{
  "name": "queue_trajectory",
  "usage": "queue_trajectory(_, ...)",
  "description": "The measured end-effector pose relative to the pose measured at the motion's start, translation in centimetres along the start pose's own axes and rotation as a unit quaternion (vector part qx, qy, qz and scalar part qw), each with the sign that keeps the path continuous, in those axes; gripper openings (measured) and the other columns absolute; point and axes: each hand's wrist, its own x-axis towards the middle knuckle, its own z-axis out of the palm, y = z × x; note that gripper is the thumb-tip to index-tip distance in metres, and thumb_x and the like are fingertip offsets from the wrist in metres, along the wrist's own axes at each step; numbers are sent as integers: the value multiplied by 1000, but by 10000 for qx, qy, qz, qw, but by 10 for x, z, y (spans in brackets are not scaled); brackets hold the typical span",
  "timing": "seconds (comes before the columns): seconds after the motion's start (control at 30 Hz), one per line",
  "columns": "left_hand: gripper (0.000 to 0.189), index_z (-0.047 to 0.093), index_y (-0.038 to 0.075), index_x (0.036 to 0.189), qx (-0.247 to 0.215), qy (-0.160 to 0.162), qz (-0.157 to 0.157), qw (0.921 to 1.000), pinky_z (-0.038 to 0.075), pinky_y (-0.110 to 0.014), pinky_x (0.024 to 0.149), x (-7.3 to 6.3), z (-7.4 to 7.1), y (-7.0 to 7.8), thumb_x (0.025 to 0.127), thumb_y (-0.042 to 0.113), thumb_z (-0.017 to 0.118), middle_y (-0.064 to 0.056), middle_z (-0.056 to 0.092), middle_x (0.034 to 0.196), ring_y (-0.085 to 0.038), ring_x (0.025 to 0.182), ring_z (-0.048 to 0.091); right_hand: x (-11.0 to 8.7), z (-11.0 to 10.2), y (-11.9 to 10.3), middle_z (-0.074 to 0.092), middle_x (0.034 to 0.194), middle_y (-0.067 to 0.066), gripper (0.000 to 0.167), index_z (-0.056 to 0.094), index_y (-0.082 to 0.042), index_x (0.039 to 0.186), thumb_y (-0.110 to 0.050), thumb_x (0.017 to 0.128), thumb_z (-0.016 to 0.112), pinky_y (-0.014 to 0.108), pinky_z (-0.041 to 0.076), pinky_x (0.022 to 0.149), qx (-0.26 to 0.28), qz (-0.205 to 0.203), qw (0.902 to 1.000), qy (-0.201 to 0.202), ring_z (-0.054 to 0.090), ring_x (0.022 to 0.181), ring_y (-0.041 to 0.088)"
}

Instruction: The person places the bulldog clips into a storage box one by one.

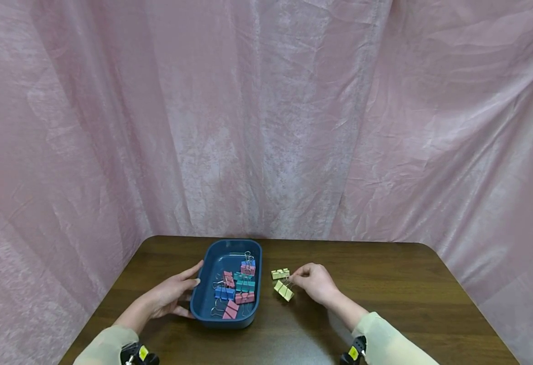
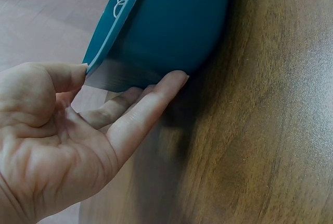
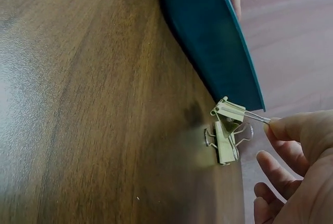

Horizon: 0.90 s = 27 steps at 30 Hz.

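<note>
My right hand (image 1: 315, 284) pinches a pale yellow binder clip (image 3: 231, 111) by its wire handles between thumb and forefinger, the clip's body hanging out beyond the fingertips. Another yellow binder clip (image 1: 280, 274) lies on the table just behind the held one. On the other side, the fairly straight fingers of my left hand (image 1: 168, 295) rest against a blue plastic bin (image 1: 223, 252). In the left wrist view the thumb touches the bin's rim and the other fingers lie along its lower wall. Inside the bin are several pink, blue and teal binder clips (image 1: 245, 286).
The bin stands on a dark brown wooden table (image 1: 348, 261) with rounded far corners. Behind the table hangs a pink velvety curtain (image 1: 266, 126). A black wrist camera (image 1: 354, 351) is strapped over the right sleeve.
</note>
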Motion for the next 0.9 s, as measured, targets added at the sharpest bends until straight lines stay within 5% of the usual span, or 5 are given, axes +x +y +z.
queue_trajectory(0.9, 64, 10, 23, 166, 18, -80, 43, 10000, 57, -63, 78, -1, 1, 1, 111, 23, 43, -35, 40, 149, -43, 115, 64, -9, -32, -22, 70, 96, -4, 8, 78, -12, 82, -18, 88, 78, 38, 49, 89, 107, -46, 9999, 51, 63, 99, 18)
